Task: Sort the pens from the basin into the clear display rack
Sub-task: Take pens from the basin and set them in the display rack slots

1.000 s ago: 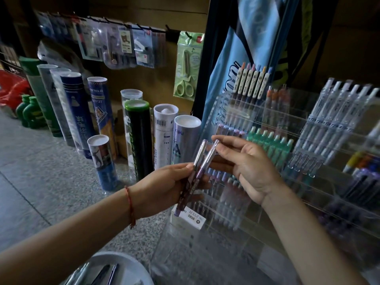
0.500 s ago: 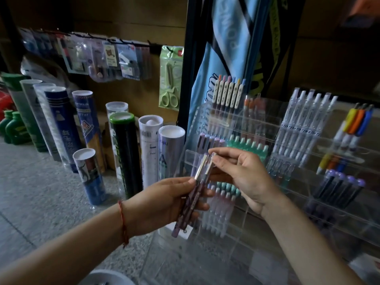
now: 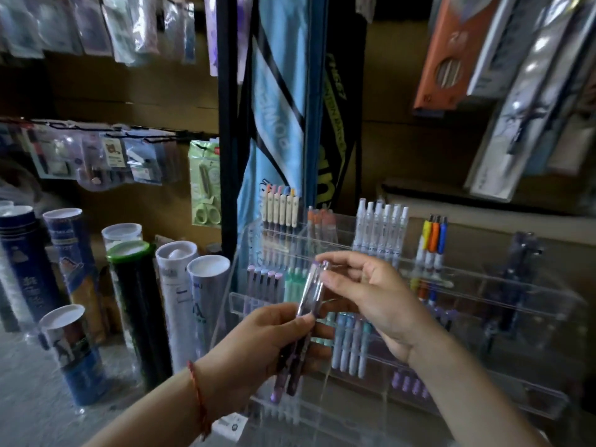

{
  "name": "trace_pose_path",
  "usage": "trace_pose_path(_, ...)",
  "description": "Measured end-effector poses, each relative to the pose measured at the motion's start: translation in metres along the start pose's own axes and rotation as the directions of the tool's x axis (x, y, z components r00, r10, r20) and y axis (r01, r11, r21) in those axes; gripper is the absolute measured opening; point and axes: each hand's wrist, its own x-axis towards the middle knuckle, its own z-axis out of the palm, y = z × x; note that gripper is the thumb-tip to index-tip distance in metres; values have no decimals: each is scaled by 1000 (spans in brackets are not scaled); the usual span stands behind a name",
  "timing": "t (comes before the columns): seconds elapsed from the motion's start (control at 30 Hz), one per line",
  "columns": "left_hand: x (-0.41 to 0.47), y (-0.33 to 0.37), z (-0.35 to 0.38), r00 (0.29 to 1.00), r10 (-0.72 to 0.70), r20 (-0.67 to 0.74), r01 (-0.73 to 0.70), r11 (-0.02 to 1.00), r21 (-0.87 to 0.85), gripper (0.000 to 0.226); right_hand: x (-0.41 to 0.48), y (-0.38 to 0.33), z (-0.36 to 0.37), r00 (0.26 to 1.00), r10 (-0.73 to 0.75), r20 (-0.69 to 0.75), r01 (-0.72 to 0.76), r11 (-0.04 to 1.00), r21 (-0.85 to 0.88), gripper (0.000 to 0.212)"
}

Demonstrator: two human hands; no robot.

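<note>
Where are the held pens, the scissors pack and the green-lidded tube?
held pens (image 3: 309,293), head view, clear upper barrels.
scissors pack (image 3: 204,184), head view, pack's middle.
green-lidded tube (image 3: 139,317), head view, black side wall.

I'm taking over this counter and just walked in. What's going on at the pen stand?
A person is stocking the clear acrylic tiered display rack. Their left hand grips a small bunch of slim purple pens around the lower half, and the right hand pinches the top of one of them. The bunch is held in front of the rack's middle tiers, not yet in a slot. The rack already holds rows of white pens and pale blue pens.
</note>
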Motion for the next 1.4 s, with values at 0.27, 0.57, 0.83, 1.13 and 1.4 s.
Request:
trace_pose_path(0.27, 12, -5, 53, 986, 20, 165, -27, 999, 41, 30, -45, -26, -57, 996, -35, -86, 25, 993, -117, 24)
trace_pose_path(0.57, 34, -9, 93, 991, 57, 122, -68, 994, 84, 20, -82, -58, -150, 841, -233, -488, 161, 970, -185, 24)
trace_pose_path(0.83, 44, -8, 116, 982, 42, 184, -45, 999, 8, 29, -64, -71, -200, 543, -720, -431, 220, 618, -755, 29)
trace_pose_path(1.13, 51, -1, 136, 968, 69, 242, -66, 998, -23, 28, -47, -34, -207, 785, -472, -402, 111, 745, -658, 24)
trace_pose_path(1.4, 60, -3, 144, 960, 56, 276, -41, 997, -58, 31, -49, -14, -211, 863, -304, -404, -5, 794, -608, 22)
